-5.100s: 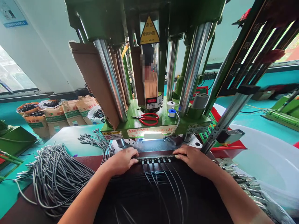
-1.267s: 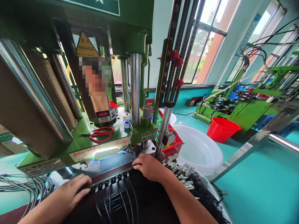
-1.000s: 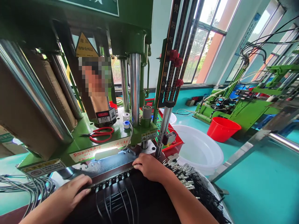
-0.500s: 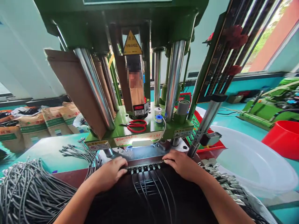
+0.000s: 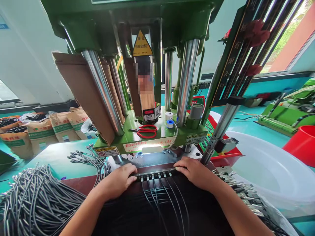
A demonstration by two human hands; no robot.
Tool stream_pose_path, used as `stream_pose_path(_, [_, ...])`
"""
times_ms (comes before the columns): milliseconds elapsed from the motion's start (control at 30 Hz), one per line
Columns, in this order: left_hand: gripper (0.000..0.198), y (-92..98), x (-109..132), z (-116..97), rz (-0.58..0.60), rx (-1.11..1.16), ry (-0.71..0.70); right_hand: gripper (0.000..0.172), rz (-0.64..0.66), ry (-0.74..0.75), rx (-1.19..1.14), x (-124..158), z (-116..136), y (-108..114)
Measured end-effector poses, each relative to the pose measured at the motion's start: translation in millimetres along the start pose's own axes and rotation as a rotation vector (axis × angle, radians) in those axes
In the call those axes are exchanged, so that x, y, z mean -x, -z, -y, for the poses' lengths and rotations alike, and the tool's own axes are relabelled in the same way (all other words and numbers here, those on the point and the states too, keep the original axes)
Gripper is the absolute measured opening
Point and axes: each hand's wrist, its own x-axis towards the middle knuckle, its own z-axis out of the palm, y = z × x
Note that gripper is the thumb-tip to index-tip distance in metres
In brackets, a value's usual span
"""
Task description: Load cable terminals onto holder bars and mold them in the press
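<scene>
My left hand [image 5: 120, 180] lies knuckles up at the left end of a dark bar [image 5: 155, 173] in front of the green press [image 5: 150, 137], fingers curled onto the bar's edge. My right hand [image 5: 195, 170] rests the same way on the bar's right end. Between them a row of several small metal plugs [image 5: 154, 176] sits in the bar, and their black cables [image 5: 162, 203] run back toward me. Whether the fingers grip the bar or only press on it does not show.
A heap of grey cables [image 5: 36, 200] lies at the left, a bundle of finished plugs [image 5: 246, 196] at the right. Red scissors [image 5: 146, 131] and tape rolls [image 5: 169, 119] sit on the press plate. A white tub [image 5: 270, 167], red bucket [image 5: 304, 144] and sacks [image 5: 41, 131] stand around.
The view swung from the right side of the room back to face the press. Both hands stayed at the ends of the bar.
</scene>
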Motion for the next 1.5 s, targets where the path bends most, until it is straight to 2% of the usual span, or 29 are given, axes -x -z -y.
stream_pose_path(333, [0.021,-3.9,0,7,-0.018,-0.001,-0.031,0.024,0.001,-0.003,0.014,0,-1,-1])
stream_pose_path(1000, [0.021,-3.0,-1,6,-0.013,0.002,-0.021,0.025,-0.007,-0.008,0.006,-1,-3,-1])
stream_pose_path(1200, [0.029,-5.3,-6,9,-0.019,0.032,-0.046,0.025,-0.002,0.016,0.013,-1,-3,-1])
stream_pose_path(1267, [0.032,-4.9,-8,8,-0.052,0.042,-0.062,0.025,-0.024,0.044,0.027,0,-1,2])
stream_pose_path(1433, [0.035,6.2,-12,3,-0.291,0.076,-0.062,0.023,-0.175,0.098,0.025,-3,14,15])
stream_pose_path(1500, [0.037,14.3,-17,3,-0.336,0.094,-0.039,0.025,-0.220,0.087,0.077,-13,19,21])
